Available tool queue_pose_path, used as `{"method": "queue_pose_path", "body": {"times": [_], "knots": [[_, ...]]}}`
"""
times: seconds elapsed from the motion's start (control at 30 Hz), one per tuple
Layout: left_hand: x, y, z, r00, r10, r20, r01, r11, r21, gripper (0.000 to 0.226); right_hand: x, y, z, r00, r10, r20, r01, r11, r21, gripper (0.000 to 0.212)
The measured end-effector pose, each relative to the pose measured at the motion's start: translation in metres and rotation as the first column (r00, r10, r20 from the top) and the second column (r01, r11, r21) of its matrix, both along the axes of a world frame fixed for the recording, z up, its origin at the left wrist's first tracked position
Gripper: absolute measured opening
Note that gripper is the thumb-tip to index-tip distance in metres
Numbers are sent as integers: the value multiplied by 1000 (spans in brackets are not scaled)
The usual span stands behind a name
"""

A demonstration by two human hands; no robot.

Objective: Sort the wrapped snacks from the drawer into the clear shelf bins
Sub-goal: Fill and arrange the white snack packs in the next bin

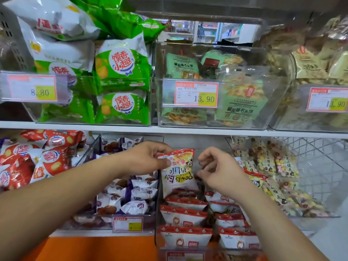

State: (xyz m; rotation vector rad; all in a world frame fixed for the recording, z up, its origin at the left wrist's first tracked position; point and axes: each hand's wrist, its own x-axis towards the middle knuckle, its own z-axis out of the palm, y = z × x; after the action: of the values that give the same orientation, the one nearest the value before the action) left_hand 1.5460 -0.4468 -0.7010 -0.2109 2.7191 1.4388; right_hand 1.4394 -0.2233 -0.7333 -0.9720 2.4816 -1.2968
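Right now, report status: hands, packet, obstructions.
Left hand pinches packet, upright over bin. Right hand curled beside it, empty. Bin holds matching packets; nothing blocks.

The packet is white, red-topped, with yellow and black lettering. The bags are green and white; the price tags red-edged with yellow patches; the blurred wrappers perhaps beige.
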Motion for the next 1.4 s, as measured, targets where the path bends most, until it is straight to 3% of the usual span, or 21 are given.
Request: {"method": "queue_pose_path", "body": {"times": [0.17, 0.2, 0.3, 0.43, 0.57, 0.67, 0.77, 0.83, 0.9, 0.97, 1.03, 1.1, 1.2, 1.27, 1.33, 1.4], "knots": [[-9, -1, 5, 996, 82, -36, -84, 994, -68, 14, -4, -3, -2, 978, 77, 193, -74, 997, -24, 70], [-12, -1, 6, 992, 113, -51, -116, 992, -54, 14, -3, -2, 1, 973, 90, 213, -89, 996, -16, 69], [-19, 4, 3, 992, 117, -54, -118, 993, -15, 15, -1, 3, 5, 979, 98, 177, -104, 994, 21, 37], [-27, 2, -8, 1000, 7, 9, -8, 999, 34, 22, 1, 7, 2, 992, 90, 83, -101, 987, 126, 31], [-20, 3, 6, 949, -250, 192, 278, 951, -136, 22, 2, 10, 8, 988, 30, 150, -17, 996, -88, 40], [-18, 2, 14, 924, -272, 268, 352, 878, -325, 26, 3, 9, 8, 973, -48, 227, 89, 980, -175, 47], [-23, -4, 9, 987, -93, 134, 145, 876, -460, 44, 4, 8, 8, 1000, 11, -9, -11, 1000, 23, 32], [-23, -4, 5, 1000, -19, 21, 25, 949, -315, 41, 4, 3, 11, 976, 119, -181, -73, 967, 242, 41], [-20, 3, 3, 997, -76, 22, 79, 978, -191, 35, 4, -5, 13, 951, 208, -230, -95, 902, 422, 55], [-17, 11, -3, 986, -157, 65, 167, 965, -202, 39, 8, -14, 12, 965, 188, -184, -94, 898, 429, 61], [-16, 15, -10, 979, -188, 80, 203, 930, -307, 35, 7, -19, 6, 991, 67, -112, -31, 956, 293, 64], [-16, 15, -12, 969, -231, 93, 249, 880, -404, 28, 3, -18, 1, 991, -7, -132, 42, 962, 269, 56], [-15, 15, -12, 948, -283, 145, 318, 837, -445, 33, 2, -11, -4, 976, 122, -178, -36, 906, 422, 40], [-16, 12, -12, 930, -304, 208, 364, 844, -395, 39, 5, -6, -4, 961, 227, -157, -120, 855, 504, 41], [-19, 9, -10, 918, -306, 254, 384, 848, -367, 43, 6, -3, -5, 946, 285, -152, -164, 831, 532, 41], [-25, 5, -8, 942, -277, 191, 331, 863, -382, 42, 4, -2, -5, 942, 297, -156, -184, 847, 499, 35]]}}
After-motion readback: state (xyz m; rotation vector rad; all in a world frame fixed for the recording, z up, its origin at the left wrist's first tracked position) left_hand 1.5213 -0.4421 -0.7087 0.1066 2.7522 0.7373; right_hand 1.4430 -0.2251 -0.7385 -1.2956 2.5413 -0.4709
